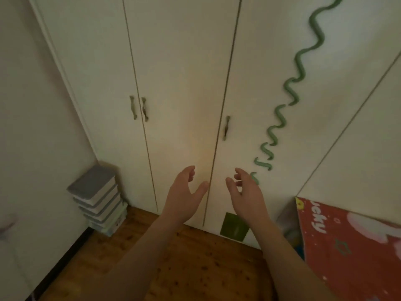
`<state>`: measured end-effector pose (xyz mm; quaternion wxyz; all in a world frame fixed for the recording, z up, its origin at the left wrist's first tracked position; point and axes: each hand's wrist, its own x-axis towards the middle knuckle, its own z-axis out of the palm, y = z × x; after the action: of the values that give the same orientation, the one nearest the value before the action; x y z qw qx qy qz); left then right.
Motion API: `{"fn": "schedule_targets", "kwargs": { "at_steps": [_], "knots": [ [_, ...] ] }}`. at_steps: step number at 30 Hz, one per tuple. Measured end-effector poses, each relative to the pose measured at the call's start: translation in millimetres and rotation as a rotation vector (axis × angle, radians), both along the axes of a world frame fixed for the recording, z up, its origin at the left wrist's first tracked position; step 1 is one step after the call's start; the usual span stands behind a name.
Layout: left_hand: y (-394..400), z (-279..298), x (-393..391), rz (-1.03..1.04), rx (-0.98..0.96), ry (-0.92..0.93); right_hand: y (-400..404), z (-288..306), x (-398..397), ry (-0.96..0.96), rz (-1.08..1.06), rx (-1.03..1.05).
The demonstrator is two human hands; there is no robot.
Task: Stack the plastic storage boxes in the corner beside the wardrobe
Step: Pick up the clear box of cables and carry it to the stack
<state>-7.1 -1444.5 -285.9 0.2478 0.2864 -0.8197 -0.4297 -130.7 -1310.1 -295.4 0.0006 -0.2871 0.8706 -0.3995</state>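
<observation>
Grey-lidded storage boxes (97, 198) stand stacked well left of both empty, loosely spread hands: left hand (184, 195), right hand (246, 195).

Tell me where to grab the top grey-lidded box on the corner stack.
Grip the top box by its two long side walls just under the grey lid, coming from above and the floor side: the wall on the left and the wardrobe behind block the other approaches. Both hands are free.
</observation>
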Motion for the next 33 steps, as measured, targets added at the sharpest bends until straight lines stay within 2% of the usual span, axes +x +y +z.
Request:
{"fn": "schedule_targets", "kwargs": {
  "at_steps": [8,13,19,25,33],
  "knots": [
    [85.1,27.0,11.2,-0.280,0.082,0.075,122.7,19.3,53.1,-0.016,-0.256,-0.141],
    [150.2,22.8,18.9,-0.478,0.078,0.068,203.2,20.9,96.3,0.003,-0.416,-0.096],
    [265.9,21.6,24.1,-0.710,0.106,0.059,316.5,19.6,138.3,0.012,-0.636,-0.094],
    [369.5,17.1,23.7,-0.861,0.133,0.034,419.0,21.2,163.6,0.001,-0.787,-0.127],
    [561.6,19.7,14.0,-1.008,0.143,0.027,602.6,10.9,181.3,0.030,-0.965,-0.141]
  ]
}}
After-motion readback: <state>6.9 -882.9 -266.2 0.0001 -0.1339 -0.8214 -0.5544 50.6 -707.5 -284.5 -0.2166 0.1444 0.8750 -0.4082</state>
